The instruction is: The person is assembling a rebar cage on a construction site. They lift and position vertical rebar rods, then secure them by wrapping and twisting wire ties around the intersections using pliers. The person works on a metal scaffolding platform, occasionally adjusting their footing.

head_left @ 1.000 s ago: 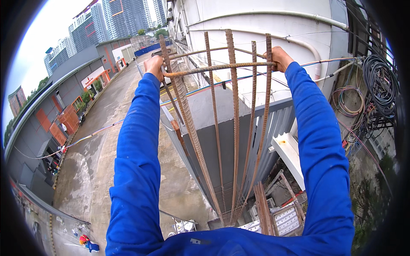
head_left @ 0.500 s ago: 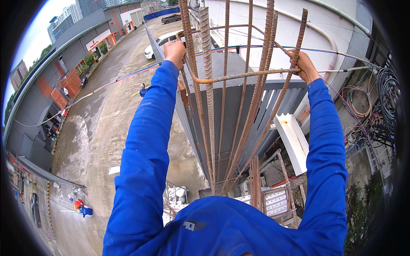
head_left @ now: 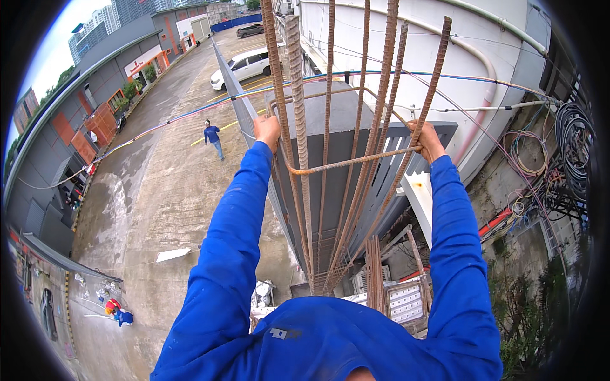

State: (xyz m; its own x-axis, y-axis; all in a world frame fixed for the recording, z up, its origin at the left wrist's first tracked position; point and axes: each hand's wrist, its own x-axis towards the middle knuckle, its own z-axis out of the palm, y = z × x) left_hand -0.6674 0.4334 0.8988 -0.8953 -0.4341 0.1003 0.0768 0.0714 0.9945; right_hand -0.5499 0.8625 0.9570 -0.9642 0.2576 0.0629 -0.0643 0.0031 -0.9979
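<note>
A bent rebar stirrup [head_left: 352, 162] forms a rusty rectangular loop around several upright rebars [head_left: 298, 108]. My left hand [head_left: 267, 131] is closed on the loop's left side, beside the leftmost bars. At the right side, my right hand [head_left: 427, 138] grips the loop near its near right corner, against the outermost right bar [head_left: 433, 82]. The near side of the loop crosses in front of the bars, and its far side passes behind some of them. Below, the bars run down close together alongside a grey steel panel [head_left: 330, 133].
Coloured cables [head_left: 190, 115] stretch across beyond the bars. A white wall with pipes [head_left: 489, 63] stands at the right, near coiled black cables [head_left: 575, 136]. Far below, a person in blue [head_left: 212, 136] walks on the concrete yard near a white car [head_left: 244, 66]. Another person [head_left: 119, 311] is lower left.
Both hands have come down along the upright bars with the stirrup, and the right hand has shifted inward. The walking person and white car show more fully.
</note>
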